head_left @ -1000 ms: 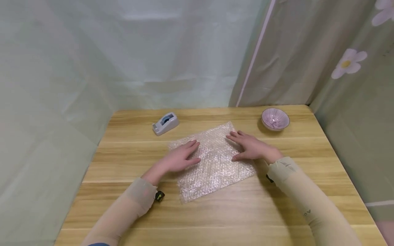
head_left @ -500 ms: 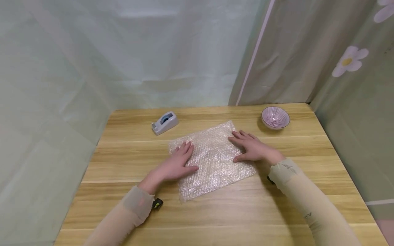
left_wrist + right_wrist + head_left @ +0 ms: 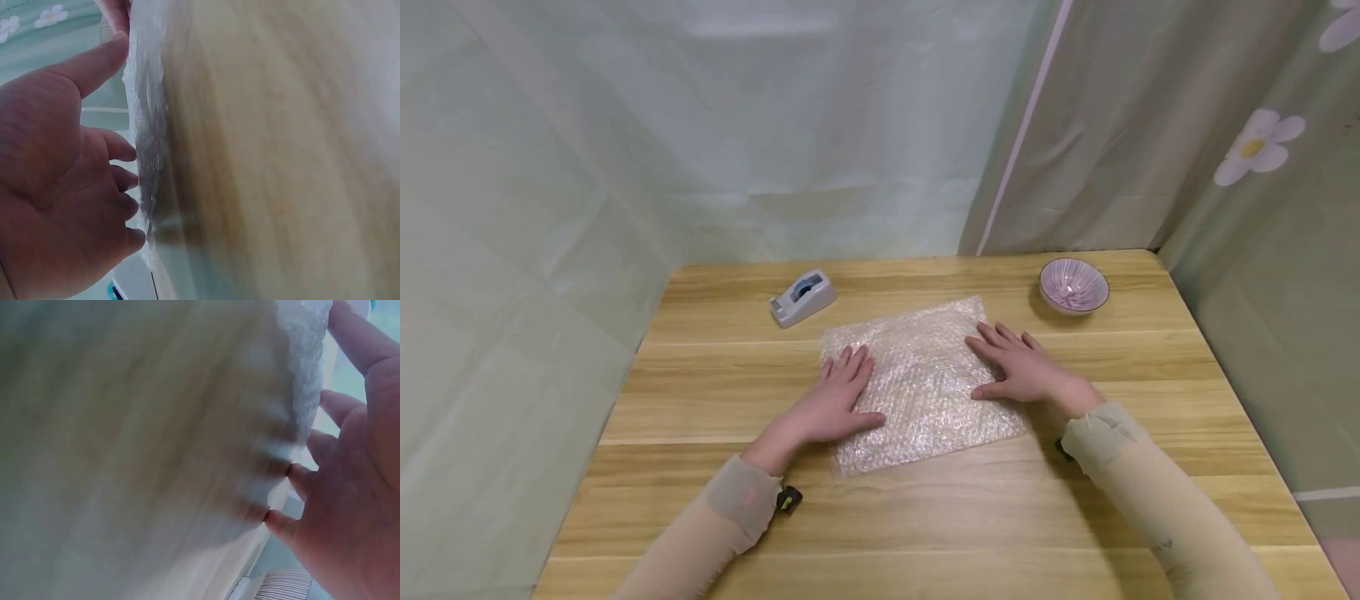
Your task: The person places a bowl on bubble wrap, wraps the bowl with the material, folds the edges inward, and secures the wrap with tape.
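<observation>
A clear sheet of bubble wrap point(image 3: 925, 375) lies flat on the wooden table, slightly askew. On its left part rests my left hand point(image 3: 831, 408), palm down with the fingers spread and the thumb pointing inward. My right hand point(image 3: 1018, 367) is spread over the right edge. In the left wrist view, fingertips of the left hand point(image 3: 62, 175) touch the bubble wrap point(image 3: 149, 125). The right wrist view has the right hand point(image 3: 356, 475) with its thumb and index finger at the bubble wrap point(image 3: 306, 369) and its outer fingertips on the wood beside it.
At the back left of the table point(image 3: 700, 400) stands a grey tape dispenser point(image 3: 803, 300) with blue tape. A purple striped bowl point(image 3: 1073, 287) sits at the back right. Pale curtains point(image 3: 850, 125) hang behind the table and along both sides.
The bubble wrap has turned slightly clockwise, so its front edge runs more level. My left hand has shifted left and nearer with fingers spread wider; my right hand has moved slightly right.
</observation>
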`<state>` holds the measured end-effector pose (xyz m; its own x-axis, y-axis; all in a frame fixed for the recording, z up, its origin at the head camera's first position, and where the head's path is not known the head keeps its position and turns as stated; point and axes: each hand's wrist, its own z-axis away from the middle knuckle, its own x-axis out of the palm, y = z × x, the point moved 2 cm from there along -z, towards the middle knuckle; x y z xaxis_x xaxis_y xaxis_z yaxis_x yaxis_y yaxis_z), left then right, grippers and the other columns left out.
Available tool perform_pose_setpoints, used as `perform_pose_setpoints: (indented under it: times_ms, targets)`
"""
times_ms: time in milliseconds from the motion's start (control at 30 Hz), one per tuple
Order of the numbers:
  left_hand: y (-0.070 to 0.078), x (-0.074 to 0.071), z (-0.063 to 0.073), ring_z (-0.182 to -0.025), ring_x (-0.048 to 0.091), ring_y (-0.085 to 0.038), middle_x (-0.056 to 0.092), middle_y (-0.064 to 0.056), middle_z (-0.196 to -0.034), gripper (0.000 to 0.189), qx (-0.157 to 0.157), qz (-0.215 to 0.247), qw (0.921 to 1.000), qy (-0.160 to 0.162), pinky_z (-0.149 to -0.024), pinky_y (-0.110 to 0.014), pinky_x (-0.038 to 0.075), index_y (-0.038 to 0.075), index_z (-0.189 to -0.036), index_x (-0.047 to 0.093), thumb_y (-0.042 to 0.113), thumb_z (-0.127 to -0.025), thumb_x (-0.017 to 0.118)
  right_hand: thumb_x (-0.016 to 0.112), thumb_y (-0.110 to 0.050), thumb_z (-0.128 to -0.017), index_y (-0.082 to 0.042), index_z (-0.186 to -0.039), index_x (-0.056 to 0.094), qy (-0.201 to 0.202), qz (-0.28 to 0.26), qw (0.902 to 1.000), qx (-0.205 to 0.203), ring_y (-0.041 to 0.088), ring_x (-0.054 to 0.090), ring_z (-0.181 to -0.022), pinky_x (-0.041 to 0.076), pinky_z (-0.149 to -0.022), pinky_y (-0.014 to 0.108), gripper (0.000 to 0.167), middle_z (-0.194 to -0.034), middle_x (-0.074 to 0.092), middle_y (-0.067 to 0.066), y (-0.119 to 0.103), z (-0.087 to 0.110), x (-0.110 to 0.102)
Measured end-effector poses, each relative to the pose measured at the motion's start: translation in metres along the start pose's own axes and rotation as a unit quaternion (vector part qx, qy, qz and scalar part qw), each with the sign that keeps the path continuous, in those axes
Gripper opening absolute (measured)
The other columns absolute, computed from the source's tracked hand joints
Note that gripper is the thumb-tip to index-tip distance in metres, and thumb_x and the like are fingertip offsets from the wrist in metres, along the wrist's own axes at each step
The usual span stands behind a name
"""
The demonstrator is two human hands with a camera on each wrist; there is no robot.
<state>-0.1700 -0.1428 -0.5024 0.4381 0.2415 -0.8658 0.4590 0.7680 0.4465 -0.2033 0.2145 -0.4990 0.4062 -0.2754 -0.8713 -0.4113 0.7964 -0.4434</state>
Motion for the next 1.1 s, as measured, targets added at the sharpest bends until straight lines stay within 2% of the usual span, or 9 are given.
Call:
perform_pose_setpoints:
  times_ms: [333, 533, 767, 967, 1100]
  targets:
    - [-0.004, -0.001, -0.004, -0.162, -0.013, -0.040, -0.013, -0.024, -0.175, 0.119, -0.008, -0.001, 0.9996, -0.027, -0.130, -0.055, -0.005, -0.003, -0.169, 0.009, 0.067, -0.094, 0.071, 0.069, -0.064, -0.097, -0.016, -0.172, 0.022, 0.001, 0.006, 0.9999, 0.012, 0.049, 0.001, -0.161, -0.002, -0.124, 0.073, 0.101, -0.179, 0.006, 0.015, 0.000, 0.015, 0.007]
    - [-0.008, -0.004, -0.009, -0.162, -0.011, -0.042, -0.011, -0.025, -0.175, 0.121, 0.002, -0.023, 0.9990, -0.039, -0.130, -0.057, -0.003, -0.003, -0.169, 0.010, 0.067, -0.092, 0.073, 0.075, -0.064, -0.092, -0.015, -0.172, 0.022, -0.009, 0.002, 0.9999, 0.007, 0.052, 0.002, -0.161, 0.000, -0.124, 0.075, 0.107, -0.179, 0.006, 0.017, 0.001, 0.022, 0.005]
    - [-0.008, -0.012, -0.013, -0.162, -0.008, -0.045, -0.009, -0.027, -0.175, 0.127, 0.015, -0.025, 0.9982, -0.053, -0.129, -0.060, 0.000, -0.004, -0.168, 0.013, 0.063, -0.086, 0.082, 0.080, -0.063, -0.088, -0.013, -0.171, 0.024, -0.017, 0.000, 0.9998, -0.005, 0.053, 0.003, -0.160, 0.002, -0.124, 0.075, 0.111, -0.178, 0.008, 0.018, 0.006, 0.030, 0.002]
    - [-0.011, -0.015, -0.016, -0.162, -0.010, -0.044, -0.012, -0.025, -0.175, 0.138, 0.020, -0.025, 0.9970, -0.070, -0.130, -0.058, -0.002, -0.003, -0.169, 0.010, 0.062, -0.077, 0.089, 0.083, -0.059, -0.087, -0.009, -0.170, 0.028, -0.011, -0.019, 0.9997, -0.010, 0.056, 0.005, -0.159, 0.003, -0.122, 0.077, 0.111, -0.177, 0.010, 0.023, 0.008, 0.035, 0.000]
    - [-0.012, -0.015, -0.017, -0.162, -0.012, -0.042, -0.013, -0.023, -0.175, 0.139, 0.019, -0.026, 0.9966, -0.076, -0.130, -0.056, -0.002, -0.001, -0.169, 0.009, 0.063, -0.075, 0.090, 0.082, -0.059, -0.088, -0.010, -0.171, 0.026, -0.015, -0.021, 0.9997, -0.005, 0.054, 0.003, -0.160, 0.002, -0.123, 0.076, 0.111, -0.178, 0.008, 0.021, 0.010, 0.037, 0.001]
